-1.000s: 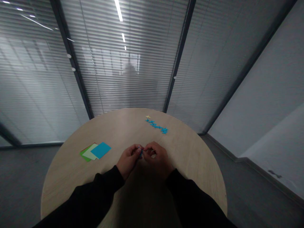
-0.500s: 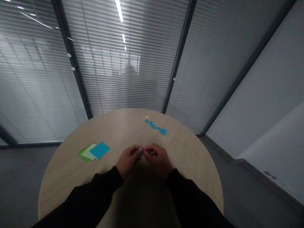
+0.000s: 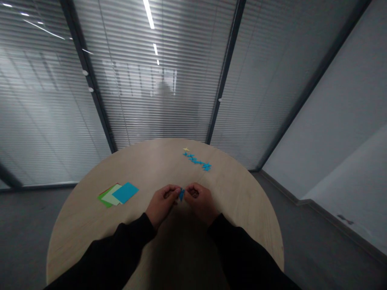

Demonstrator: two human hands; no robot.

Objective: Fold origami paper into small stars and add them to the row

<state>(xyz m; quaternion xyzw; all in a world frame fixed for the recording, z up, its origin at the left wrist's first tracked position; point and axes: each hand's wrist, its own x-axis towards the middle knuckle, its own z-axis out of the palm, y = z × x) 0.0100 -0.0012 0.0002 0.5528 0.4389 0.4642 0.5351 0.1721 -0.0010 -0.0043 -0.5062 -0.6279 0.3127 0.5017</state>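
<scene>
Blue folded paper (image 3: 181, 194) over round wooden table (image 3: 81, 229), blinded glass walls (image 3: 157, 117)

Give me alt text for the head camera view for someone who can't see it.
The left hand and right hand pinch a small folded piece of blue paper above a round wooden table. Nearby lie coloured paper squares and a row of small blue paper shapes beside a pale yellow star.

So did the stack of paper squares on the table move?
No. The stack of paper squares keeps its place against the edge of the round wooden table; only the camera view shifted a little.
</scene>
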